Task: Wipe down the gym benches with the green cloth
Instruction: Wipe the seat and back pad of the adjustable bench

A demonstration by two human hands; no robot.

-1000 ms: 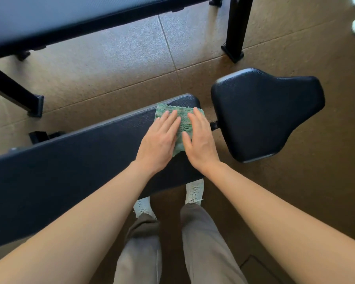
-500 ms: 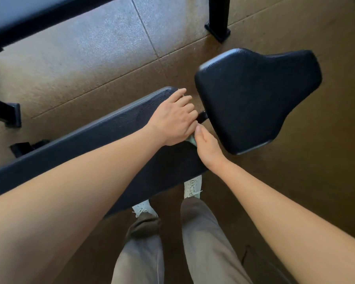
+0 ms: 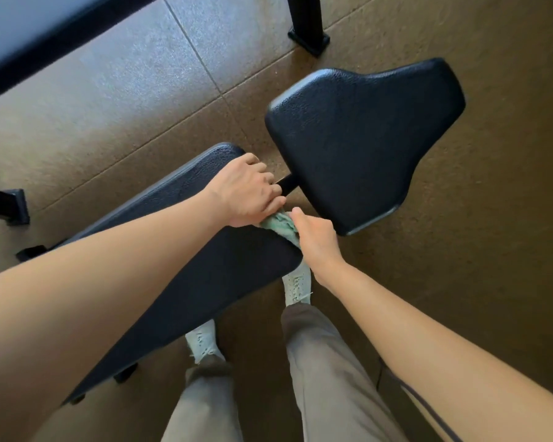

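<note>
The long black bench pad [image 3: 205, 266] runs from eight o'clock to centre, with its seat pad [image 3: 364, 138] at two o'clock. The left hand [image 3: 246, 193] curls over the pad's end, and the right hand [image 3: 315, 242] sits at its five o'clock. Both grip the bunched green cloth [image 3: 278, 224] between them.

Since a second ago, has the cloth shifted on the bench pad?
Yes. The cloth went from flat on the long pad's top to bunched at its near end corner, between the left hand and right hand.
</note>
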